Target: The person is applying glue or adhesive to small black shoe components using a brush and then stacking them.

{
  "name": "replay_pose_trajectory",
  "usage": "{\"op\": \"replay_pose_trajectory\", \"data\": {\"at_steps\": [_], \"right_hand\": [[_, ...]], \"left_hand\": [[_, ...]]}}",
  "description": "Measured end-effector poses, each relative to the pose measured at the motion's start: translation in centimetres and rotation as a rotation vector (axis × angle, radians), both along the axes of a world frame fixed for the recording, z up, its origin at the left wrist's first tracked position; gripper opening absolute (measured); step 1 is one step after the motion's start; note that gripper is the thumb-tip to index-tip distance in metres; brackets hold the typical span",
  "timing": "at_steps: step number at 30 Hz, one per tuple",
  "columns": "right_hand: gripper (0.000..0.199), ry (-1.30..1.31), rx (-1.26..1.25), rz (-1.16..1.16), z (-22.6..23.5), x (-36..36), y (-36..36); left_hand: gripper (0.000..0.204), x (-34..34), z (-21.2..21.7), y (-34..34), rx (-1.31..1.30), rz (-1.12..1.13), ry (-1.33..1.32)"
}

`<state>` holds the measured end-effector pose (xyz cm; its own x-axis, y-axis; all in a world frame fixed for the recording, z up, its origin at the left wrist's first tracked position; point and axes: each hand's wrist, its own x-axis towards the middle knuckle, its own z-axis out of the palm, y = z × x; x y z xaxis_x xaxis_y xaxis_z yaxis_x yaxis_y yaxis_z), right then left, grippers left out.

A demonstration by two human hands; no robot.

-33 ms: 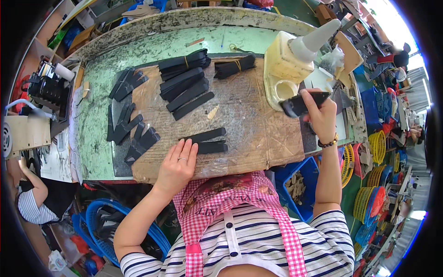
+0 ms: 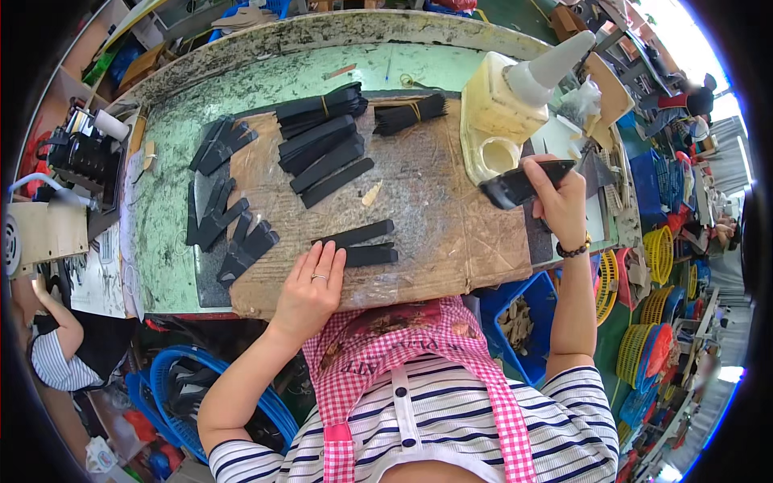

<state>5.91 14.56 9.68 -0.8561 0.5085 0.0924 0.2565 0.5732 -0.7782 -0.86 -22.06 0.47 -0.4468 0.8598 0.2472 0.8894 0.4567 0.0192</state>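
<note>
Cardboard sheet [image 2: 419, 217] covers most of the green worktable [image 2: 241, 88], and on it we log several groups of flat black strips. Left hand [image 2: 310, 286] rests with fingers spread and flat on the cardboard, fingertips touching the near end of a pair of black strips [image 2: 362, 245] — pressing, not pinching. Right hand [image 2: 560, 201] is closed around a black piece [image 2: 523, 181], thumb on top, held up just beside the handle of a cream glue jug [image 2: 499, 121] with a tall cone nozzle. We judge the strips light, thin and somewhat flexible, probably not fragile; they look matte, so unlikely to slip. Best hold seems to be at one end or across the narrow width, since they lie flat on the sheet. More strips lie fanned at the upper middle [image 2: 326, 153], a banded bundle [image 2: 411, 113] sits beside them, and shaped black pieces [image 2: 229, 225] lie at the left edge. Hard to make out — whether the held piece is a strip or a tool, and what the blue crate [image 2: 523, 322] under the table edge contains; the fisheye rim bends everything beyond.
</note>
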Motion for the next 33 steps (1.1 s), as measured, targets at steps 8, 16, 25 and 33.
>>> {"op": "replay_pose_trajectory", "data": {"at_steps": [8,16,25,33], "right_hand": [[0.024,0.003,-0.408,0.228,-1.3,-0.8,-3.1],[0.026,-0.065,-0.426,0.248,-1.5,-0.6,-3.9],[0.024,-0.080,-0.408,0.292,-1.0,-1.6,-6.0],[0.014,-0.036,-0.227,0.460,-0.6,-1.6,-8.2]], "left_hand": [[0.044,0.3,0.0,-1.1,0.064,-0.056,-0.114],[0.040,0.5,-0.1,-1.6,0.128,-0.067,-0.156],[0.037,0.1,1.1,0.4,0.240,-0.019,-0.185],[0.037,1.1,-0.9,0.7,0.285,0.004,-0.197]]}}
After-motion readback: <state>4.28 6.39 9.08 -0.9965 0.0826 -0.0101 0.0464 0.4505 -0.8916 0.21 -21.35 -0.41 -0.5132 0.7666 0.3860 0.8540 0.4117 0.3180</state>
